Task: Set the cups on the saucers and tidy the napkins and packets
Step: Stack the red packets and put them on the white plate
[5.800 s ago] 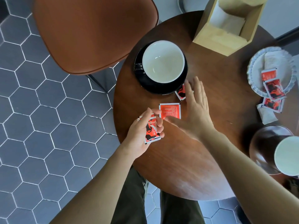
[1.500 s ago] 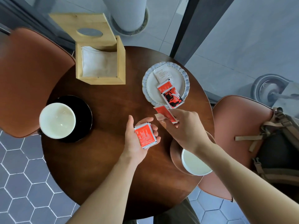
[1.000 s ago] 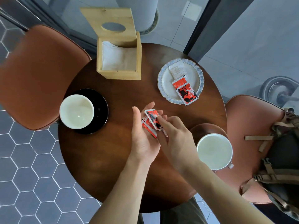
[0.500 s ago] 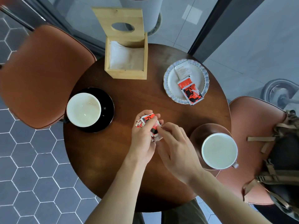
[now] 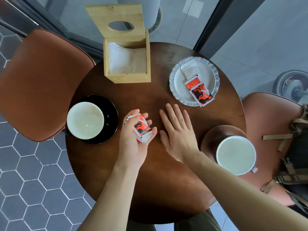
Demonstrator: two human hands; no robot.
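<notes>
The left hand (image 5: 133, 140) is curling its fingers (image 5: 146, 121) around a small stack of red packets (image 5: 141, 129), just right of the black saucer (image 5: 111, 114) that is carrying a white cup (image 5: 85, 120). The right hand (image 5: 178, 135) is hovering flat, fingers spread and gripping nothing, farther right of that saucer above the round surface (image 5: 150, 180). Beyond it, more packets (image 5: 199, 90) are lying on a pale plate (image 5: 176, 80), and a second cup (image 5: 235, 157) is sitting on a brown saucer (image 5: 216, 134).

The left hand (image 5: 133, 139) covers much of its stack of red packets (image 5: 141, 130), so their number cannot be told, and the print on them is too small to read. The near rim of the surface (image 5: 166, 194) lies under both forearms. The backpack (image 5: 295, 164) is cut off by the right edge.
</notes>
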